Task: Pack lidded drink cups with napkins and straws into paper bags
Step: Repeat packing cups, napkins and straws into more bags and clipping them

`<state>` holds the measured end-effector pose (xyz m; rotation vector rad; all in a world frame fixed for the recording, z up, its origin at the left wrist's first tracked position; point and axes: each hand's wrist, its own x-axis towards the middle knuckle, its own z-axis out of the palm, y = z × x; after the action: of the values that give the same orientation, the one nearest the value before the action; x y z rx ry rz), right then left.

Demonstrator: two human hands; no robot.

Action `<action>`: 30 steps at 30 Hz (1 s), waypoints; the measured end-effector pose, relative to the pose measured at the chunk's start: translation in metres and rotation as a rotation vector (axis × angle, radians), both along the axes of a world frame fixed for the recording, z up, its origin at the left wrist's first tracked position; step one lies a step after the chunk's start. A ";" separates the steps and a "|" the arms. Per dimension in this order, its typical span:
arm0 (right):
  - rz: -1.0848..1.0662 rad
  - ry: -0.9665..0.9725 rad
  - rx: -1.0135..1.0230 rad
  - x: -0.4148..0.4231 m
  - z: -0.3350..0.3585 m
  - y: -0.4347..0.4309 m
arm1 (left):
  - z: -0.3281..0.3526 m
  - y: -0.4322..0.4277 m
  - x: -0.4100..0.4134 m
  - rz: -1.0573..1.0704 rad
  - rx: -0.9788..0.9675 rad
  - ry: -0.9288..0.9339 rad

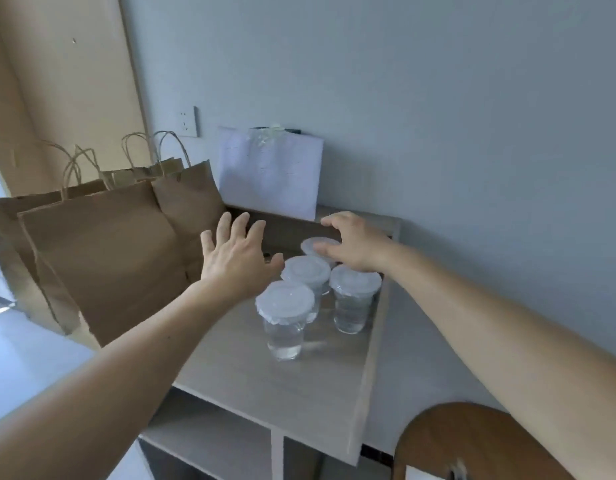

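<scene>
Your two arms, seen from the head camera. Your left hand (pixel 237 261) and left forearm (pixel 126 368) are bare along all that shows of them, from the near left edge to the fingertips. One small dark spot (pixel 170 337) marks the upper side of that forearm. Your right hand (pixel 355 244) and right forearm (pixel 473 313) are likewise bare, from the near right edge to the fingers. Both forearms widen towards you. Nails and knuckle creases are too blurred to describe.

The pale wooden table (pixel 265 382) carries four clear lidded cups (pixel 285 301) clustered together, brown paper bags (pixel 109 258) standing at left, and a white packet (pixel 268 174) behind.
</scene>
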<state>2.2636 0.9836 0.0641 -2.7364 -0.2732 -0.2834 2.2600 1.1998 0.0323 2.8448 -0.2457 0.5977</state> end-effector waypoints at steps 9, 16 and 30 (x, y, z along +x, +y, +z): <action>-0.314 0.060 -0.008 -0.148 -0.028 -0.204 | -0.002 -0.220 -0.069 -0.307 0.088 0.031; -0.483 0.184 0.105 -0.209 -0.085 -0.311 | -0.043 -0.349 -0.093 -0.499 0.278 0.157; -0.986 0.323 0.231 -0.337 -0.166 -0.475 | -0.134 -0.590 -0.141 -0.984 0.360 0.363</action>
<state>1.9261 0.5081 -0.1021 -2.4098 1.1331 -0.0976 2.1187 0.6101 -0.1015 2.5726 -1.6533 -0.1852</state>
